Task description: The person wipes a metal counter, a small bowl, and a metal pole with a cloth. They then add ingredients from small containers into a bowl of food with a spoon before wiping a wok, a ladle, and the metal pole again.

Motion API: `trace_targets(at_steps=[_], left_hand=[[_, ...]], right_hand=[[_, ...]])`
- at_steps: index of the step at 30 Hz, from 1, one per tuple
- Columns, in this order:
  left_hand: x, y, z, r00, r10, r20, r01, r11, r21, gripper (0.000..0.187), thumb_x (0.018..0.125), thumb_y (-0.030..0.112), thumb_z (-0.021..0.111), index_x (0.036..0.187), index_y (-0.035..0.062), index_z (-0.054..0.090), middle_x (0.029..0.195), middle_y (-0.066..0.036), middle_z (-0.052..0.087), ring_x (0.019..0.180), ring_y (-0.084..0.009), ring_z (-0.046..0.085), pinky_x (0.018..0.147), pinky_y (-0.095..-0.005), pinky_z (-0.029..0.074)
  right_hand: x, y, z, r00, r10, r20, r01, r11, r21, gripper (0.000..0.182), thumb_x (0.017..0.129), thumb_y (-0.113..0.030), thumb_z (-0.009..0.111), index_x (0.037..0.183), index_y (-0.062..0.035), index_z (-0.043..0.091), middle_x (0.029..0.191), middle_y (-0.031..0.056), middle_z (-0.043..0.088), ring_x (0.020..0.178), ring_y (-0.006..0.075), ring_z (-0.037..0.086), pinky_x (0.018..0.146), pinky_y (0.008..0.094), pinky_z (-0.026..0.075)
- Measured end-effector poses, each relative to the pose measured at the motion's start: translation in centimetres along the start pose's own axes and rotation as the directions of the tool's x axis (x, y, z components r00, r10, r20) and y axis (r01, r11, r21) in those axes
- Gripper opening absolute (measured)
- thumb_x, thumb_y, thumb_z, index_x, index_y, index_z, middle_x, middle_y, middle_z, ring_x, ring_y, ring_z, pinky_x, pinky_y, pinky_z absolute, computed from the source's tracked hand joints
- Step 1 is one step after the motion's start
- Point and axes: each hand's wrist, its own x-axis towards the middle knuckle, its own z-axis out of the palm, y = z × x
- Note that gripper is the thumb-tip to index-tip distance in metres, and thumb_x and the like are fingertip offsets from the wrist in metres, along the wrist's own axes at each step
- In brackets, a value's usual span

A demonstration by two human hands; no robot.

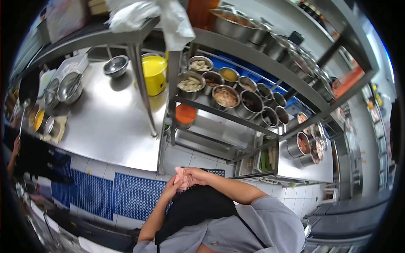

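Observation:
A crumpled pink cloth (184, 178) is bunched between my two hands, in front of my black apron (198, 206). My left hand (169, 188) grips it from the left side with bent fingers. From the right, my right hand (196, 174) is closed over its other side. Part of the cloth is covered by the fingers, so its full shape does not show.
A steel table (109, 122) with bowls (116, 66) stands ahead left, a yellow bucket (154, 76) at its far corner. Ahead right, a rack (206, 101) holds several food-filled pots. Blue mats (137, 192) cover the tiled floor. Another person's arm (15, 152) shows far left.

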Motion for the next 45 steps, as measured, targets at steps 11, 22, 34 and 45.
trace_targets(at_steps=[11, 22, 34, 45], left_hand=[[3.5, 2.5, 0.5, 0.976, 0.181, -0.122, -0.178, 0.983, 0.036, 0.019, 0.083, 0.017, 0.076, 0.088, 0.0016, 0.066, 0.078, -0.001, 0.063, 0.063, -0.008, 0.054, 0.053, -0.0246, 0.042], [5.1, 9.5, 7.0, 0.95, 0.278, -0.143, -0.301, 0.936, -0.181, 0.013, 0.089, 0.012, 0.065, 0.089, 0.004, 0.055, 0.082, -0.006, 0.062, 0.066, -0.0126, 0.06, 0.057, -0.0255, 0.049], [4.0, 13.4, 11.7, 0.887, 0.4, 0.23, -0.346, 0.907, -0.241, 0.048, 0.099, 0.042, 0.051, 0.122, 0.0005, 0.058, 0.127, -0.014, 0.061, 0.117, -0.0262, 0.058, 0.092, -0.0458, 0.05], [11.2, 0.5, -1.0, 0.973, -0.181, 0.145, 0.107, 0.905, 0.411, 0.024, 0.093, 0.022, 0.063, 0.105, 0.0016, 0.066, 0.084, -0.005, 0.069, 0.072, -0.0133, 0.064, 0.065, -0.0262, 0.052]], right_hand=[[-3.2, -3.1, -4.6, 0.922, -0.235, -0.308, 0.092, 0.905, -0.414, 0.021, 0.09, -0.016, 0.069, 0.108, -0.006, 0.066, 0.084, 0.0033, 0.068, 0.067, 0.0111, 0.066, 0.051, 0.0257, 0.054], [-5.0, -5.4, -4.3, 0.903, -0.415, -0.111, 0.372, 0.884, -0.283, 0.051, 0.092, -0.043, 0.065, 0.137, -0.0252, 0.047, 0.111, -0.0049, 0.058, 0.087, 0.0095, 0.056, 0.071, 0.0315, 0.05], [-11.1, -9.8, -7.2, 0.714, -0.627, -0.31, 0.683, 0.721, 0.114, 0.035, 0.092, -0.034, 0.07, 0.114, -0.0116, 0.055, 0.098, 0.0059, 0.068, 0.082, 0.017, 0.068, 0.062, 0.0307, 0.056], [-56.9, -36.2, 1.5, -0.555, -0.41, 0.724, -0.8, 0.027, -0.599, 0.028, 0.09, -0.012, 0.061, 0.115, 0.0013, 0.058, 0.112, 0.0187, 0.063, 0.105, 0.0366, 0.057, 0.089, 0.0447, 0.047]])
